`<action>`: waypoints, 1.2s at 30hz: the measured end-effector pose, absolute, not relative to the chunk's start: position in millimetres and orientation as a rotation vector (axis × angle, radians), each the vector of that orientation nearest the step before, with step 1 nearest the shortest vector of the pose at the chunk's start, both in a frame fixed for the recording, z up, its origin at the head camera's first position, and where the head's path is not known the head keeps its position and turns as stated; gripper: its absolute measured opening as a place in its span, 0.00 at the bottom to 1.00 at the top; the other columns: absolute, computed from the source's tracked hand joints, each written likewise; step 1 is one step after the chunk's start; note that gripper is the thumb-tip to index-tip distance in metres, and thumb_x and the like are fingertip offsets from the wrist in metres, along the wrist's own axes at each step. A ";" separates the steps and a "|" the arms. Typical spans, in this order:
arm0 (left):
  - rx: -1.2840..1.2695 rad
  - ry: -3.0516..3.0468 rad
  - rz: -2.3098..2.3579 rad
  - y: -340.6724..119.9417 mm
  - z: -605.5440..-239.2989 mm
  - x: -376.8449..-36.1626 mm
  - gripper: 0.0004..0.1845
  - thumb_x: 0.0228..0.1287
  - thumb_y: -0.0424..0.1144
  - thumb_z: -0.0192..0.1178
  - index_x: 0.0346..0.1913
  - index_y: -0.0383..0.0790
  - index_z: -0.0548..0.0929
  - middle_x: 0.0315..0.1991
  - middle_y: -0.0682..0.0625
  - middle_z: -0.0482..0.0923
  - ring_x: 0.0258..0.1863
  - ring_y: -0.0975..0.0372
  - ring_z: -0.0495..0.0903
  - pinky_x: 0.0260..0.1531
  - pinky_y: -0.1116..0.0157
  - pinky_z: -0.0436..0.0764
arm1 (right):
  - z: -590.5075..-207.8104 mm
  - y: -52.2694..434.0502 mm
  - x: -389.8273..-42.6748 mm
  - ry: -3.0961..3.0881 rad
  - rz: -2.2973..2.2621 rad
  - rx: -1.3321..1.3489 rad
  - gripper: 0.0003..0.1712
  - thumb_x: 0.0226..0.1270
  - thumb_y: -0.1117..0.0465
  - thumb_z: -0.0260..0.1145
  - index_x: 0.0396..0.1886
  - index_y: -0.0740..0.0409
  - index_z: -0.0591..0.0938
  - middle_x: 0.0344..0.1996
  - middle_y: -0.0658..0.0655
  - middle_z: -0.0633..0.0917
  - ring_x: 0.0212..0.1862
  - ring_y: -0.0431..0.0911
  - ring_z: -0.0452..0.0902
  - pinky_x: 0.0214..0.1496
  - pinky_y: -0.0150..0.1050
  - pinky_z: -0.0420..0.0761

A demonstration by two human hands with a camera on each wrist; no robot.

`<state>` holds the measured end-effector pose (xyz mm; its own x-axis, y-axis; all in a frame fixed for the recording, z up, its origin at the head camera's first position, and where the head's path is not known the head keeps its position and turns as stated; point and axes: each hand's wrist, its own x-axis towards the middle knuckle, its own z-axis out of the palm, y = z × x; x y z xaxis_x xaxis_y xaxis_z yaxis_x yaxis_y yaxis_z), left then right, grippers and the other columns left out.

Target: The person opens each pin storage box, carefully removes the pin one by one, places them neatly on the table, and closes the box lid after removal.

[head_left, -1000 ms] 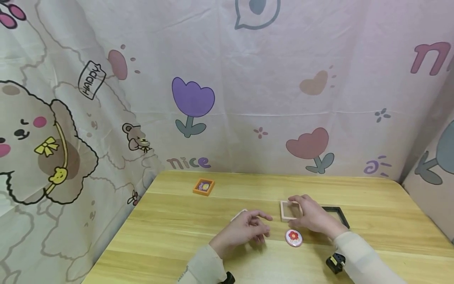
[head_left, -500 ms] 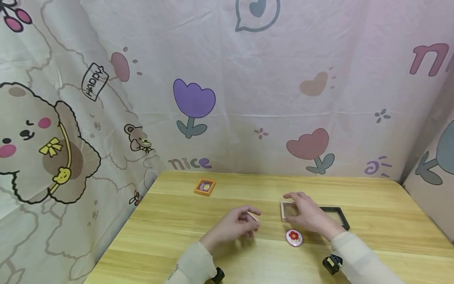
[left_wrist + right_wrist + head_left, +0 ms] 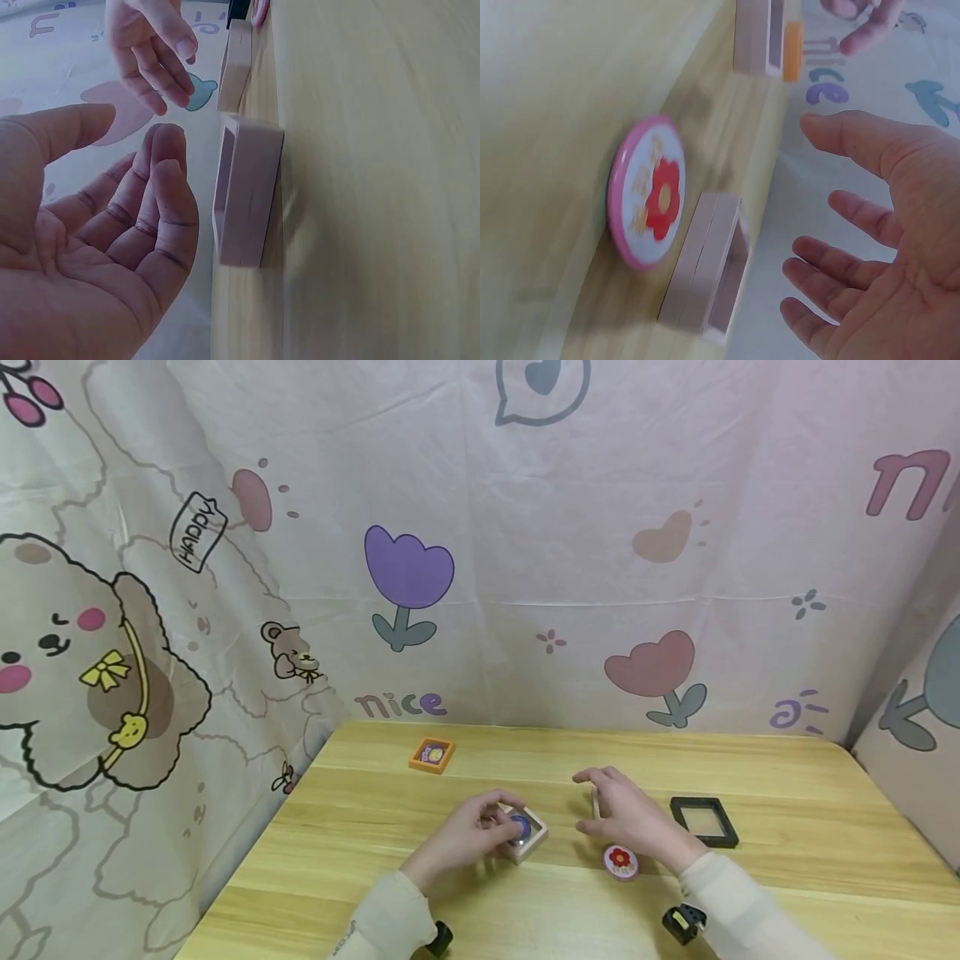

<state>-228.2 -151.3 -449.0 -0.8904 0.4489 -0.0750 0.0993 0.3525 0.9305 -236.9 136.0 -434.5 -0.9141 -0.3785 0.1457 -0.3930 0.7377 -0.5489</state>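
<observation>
Zero held in loose left hand (image 3: pixel 463 837) or loose right hand (image 3: pixel 628 814); just slid left, showing blue badge (image 3: pixel 526 828) inside pale frame (image 3: pixel 533 847), so likely fitted.

a light wooden table (image 3: pixel 300 843) with visible grain, a pale cloth (image 3: pixel 510 510) behind its far edge, a big printed bear (image 3: pixel 45 697) at the left, a printed purple tulip (image 3: pixel 409 568), a reddish printed flower (image 3: pixel 652 664) farther right
</observation>
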 end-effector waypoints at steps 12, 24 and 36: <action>0.554 2.458 1.494 -168.1 -458.7 -229.8 0.20 0.73 0.39 0.68 0.63 0.36 0.83 0.42 0.45 0.87 0.37 0.59 0.82 0.33 0.71 0.82 | -443.7 104.3 -226.4 -2.913 1.021 0.674 0.40 0.57 0.57 0.85 0.69 0.56 0.79 0.62 0.67 0.83 0.60 0.64 0.84 0.61 0.66 0.86; 0.527 2.580 1.411 -180.9 -465.2 -228.4 0.24 0.75 0.42 0.68 0.68 0.36 0.79 0.51 0.44 0.85 0.47 0.58 0.83 0.41 0.66 0.84 | -451.4 77.8 -223.3 -2.906 1.003 0.828 0.48 0.52 0.53 0.87 0.71 0.61 0.76 0.55 0.70 0.85 0.52 0.59 0.84 0.54 0.64 0.88; 0.541 2.565 1.376 -181.7 -467.3 -227.8 0.26 0.75 0.45 0.68 0.69 0.37 0.78 0.54 0.43 0.86 0.50 0.58 0.84 0.49 0.63 0.82 | -460.6 57.8 -221.0 -2.931 0.854 0.806 0.48 0.50 0.47 0.88 0.69 0.57 0.77 0.49 0.59 0.86 0.49 0.51 0.81 0.50 0.57 0.81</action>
